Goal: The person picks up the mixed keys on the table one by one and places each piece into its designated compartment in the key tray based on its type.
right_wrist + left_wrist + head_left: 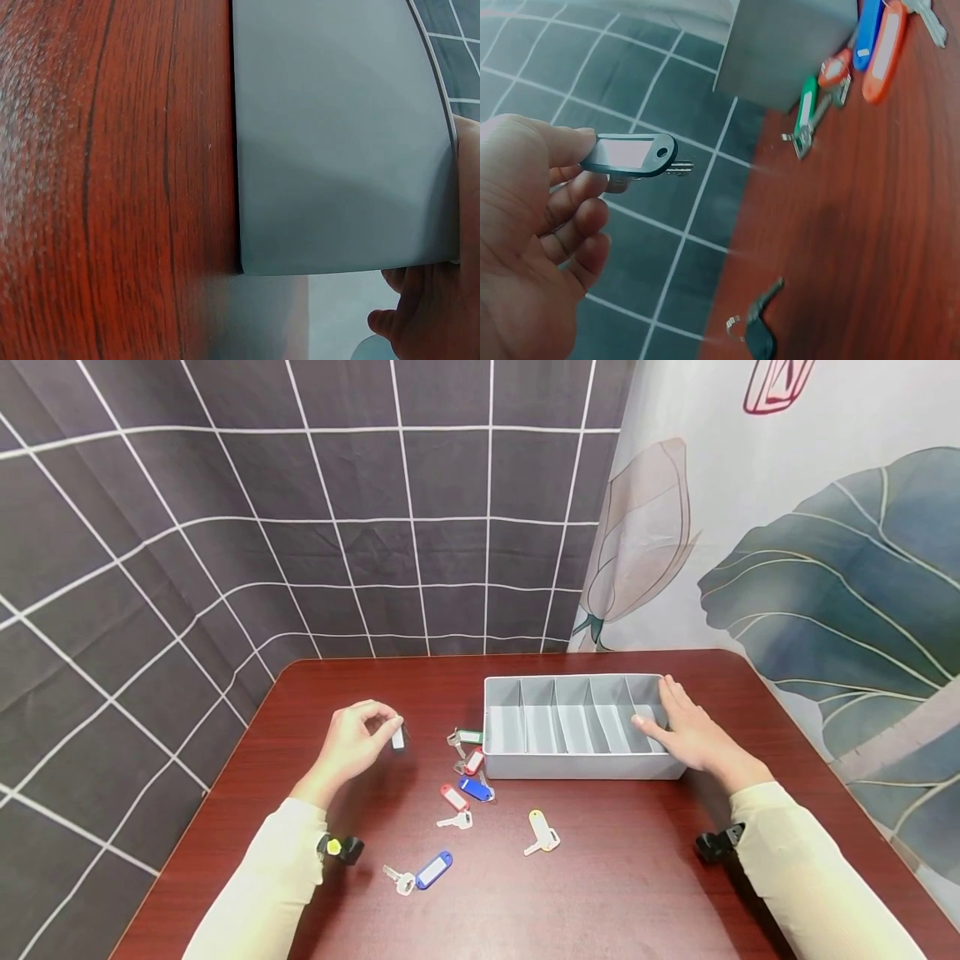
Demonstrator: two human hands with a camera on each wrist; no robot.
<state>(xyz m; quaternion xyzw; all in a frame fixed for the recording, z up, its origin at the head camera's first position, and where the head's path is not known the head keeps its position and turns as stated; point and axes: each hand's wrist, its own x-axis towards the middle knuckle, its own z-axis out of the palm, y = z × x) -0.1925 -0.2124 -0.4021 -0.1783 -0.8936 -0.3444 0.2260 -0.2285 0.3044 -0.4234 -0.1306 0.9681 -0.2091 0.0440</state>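
My left hand (356, 739) pinches a black key tag (626, 154) with a white label between thumb and forefinger, held above the table. Part of its key (680, 168) shows behind the tag. At the right end of a grey divided tray (577, 767), my right hand (693, 731) grips the end wall, thumb over the inside and fingers along the outside. Left of the tray lie keys with a green tag (470, 737), red tags (474, 762) and a blue tag (475, 789). A second dark tag (760, 339) with a key lies on the table in the left wrist view.
Nearer on the red-brown table (615, 893) lie a key with a yellow tag (540, 828) and one with a blue tag (433, 870). A dark gridded curtain (337, 552) hangs behind and to the left, a floral curtain (810, 568) at the right.
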